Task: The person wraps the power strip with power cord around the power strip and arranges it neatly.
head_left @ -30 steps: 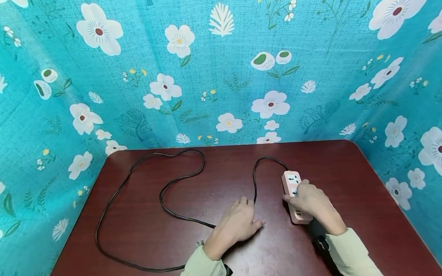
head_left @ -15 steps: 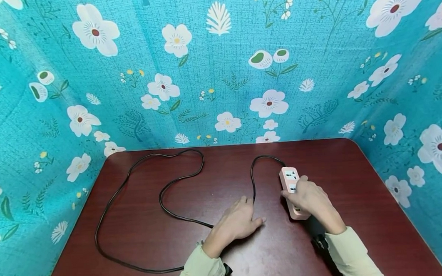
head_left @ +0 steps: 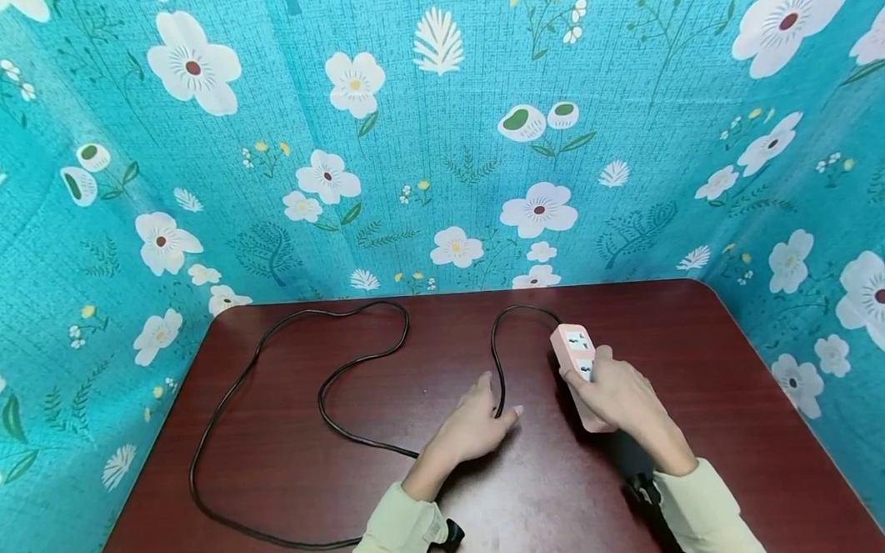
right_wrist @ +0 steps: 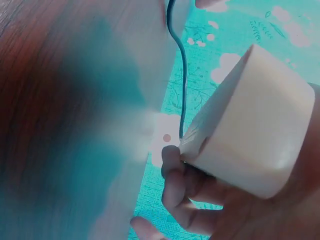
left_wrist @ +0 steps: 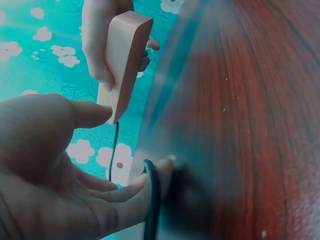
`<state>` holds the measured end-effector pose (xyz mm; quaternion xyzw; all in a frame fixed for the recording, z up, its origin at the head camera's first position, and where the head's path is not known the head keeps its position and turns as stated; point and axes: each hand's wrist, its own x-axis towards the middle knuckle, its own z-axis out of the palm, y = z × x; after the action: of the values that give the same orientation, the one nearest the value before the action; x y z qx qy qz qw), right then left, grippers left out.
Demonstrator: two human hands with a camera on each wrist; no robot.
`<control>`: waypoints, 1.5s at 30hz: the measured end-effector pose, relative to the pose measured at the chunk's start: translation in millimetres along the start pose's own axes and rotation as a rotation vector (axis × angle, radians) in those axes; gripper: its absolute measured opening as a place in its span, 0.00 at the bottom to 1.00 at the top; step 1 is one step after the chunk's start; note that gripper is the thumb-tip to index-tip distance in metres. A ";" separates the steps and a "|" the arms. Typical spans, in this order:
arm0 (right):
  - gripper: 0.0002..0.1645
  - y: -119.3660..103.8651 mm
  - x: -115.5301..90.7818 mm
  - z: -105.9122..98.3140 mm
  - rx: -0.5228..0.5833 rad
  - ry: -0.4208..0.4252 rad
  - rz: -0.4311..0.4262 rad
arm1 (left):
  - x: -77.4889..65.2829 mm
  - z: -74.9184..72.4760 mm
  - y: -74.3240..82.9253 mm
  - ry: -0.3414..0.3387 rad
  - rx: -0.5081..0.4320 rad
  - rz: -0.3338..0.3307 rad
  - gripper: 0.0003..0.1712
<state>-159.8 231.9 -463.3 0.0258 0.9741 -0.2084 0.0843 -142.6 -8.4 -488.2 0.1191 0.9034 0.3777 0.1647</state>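
Note:
My right hand [head_left: 627, 394] grips a pale pink power strip [head_left: 575, 338] at the right of the table, thumb on one long side and fingers on the other. In the left wrist view the power strip [left_wrist: 125, 47] is tilted, its far end raised. A black cable [head_left: 495, 349] leaves its far end and curves down to my left hand [head_left: 465, 430]. That hand's fingers are extended and the thumb stands apart; the cable [left_wrist: 154, 205] runs across the fingers near their tips. In the right wrist view the smooth end of the power strip [right_wrist: 265, 125] faces the camera.
The cable's remaining length [head_left: 197, 456] lies in a wide loop over the left half of the dark red table [head_left: 271, 452]. Its end is hidden behind the left sleeve [head_left: 399, 529]. A blue flowered curtain [head_left: 420, 144] borders the table's back and sides.
The power strip has shifted slightly away and left with my right hand and now tilts more. My left hand's fingers have spread, and the cable beside them has moved left.

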 end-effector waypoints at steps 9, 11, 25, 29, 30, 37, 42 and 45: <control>0.37 -4.1 0.1 1.7 0.118 0.100 -0.075 | 4.2 -2.1 -4.6 0.008 0.004 0.020 0.45; 0.37 -5.2 -0.3 1.6 0.148 0.103 -0.087 | 5.6 -4.5 -5.1 0.014 0.000 0.016 0.47; 0.41 -12.9 -1.4 8.8 0.224 0.231 -0.224 | 14.6 -13.2 -10.2 0.046 -0.462 -0.135 0.57; 0.39 -14.0 -2.1 8.1 0.212 0.333 -0.258 | 16.2 -14.3 -12.0 0.114 -0.470 -0.107 0.52; 0.39 -14.3 -2.2 7.9 0.209 0.351 -0.263 | 16.8 -15.0 -12.4 0.137 -0.453 -0.096 0.50; 0.37 -15.8 -3.4 7.7 0.214 0.407 -0.273 | 19.3 -20.8 -11.5 0.253 -0.371 -0.054 0.43; 0.37 -16.2 -4.8 7.7 0.229 0.422 -0.280 | 19.6 -21.7 -13.4 0.288 -0.434 -0.036 0.39; 0.37 -16.4 -6.2 7.0 0.231 0.416 -0.272 | 20.8 -21.4 -15.9 0.335 -0.367 -0.026 0.44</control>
<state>-154.1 214.0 -462.0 -0.0537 0.9347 -0.3178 -0.1499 -171.4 -26.0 -489.8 0.0111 0.8358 0.5477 0.0362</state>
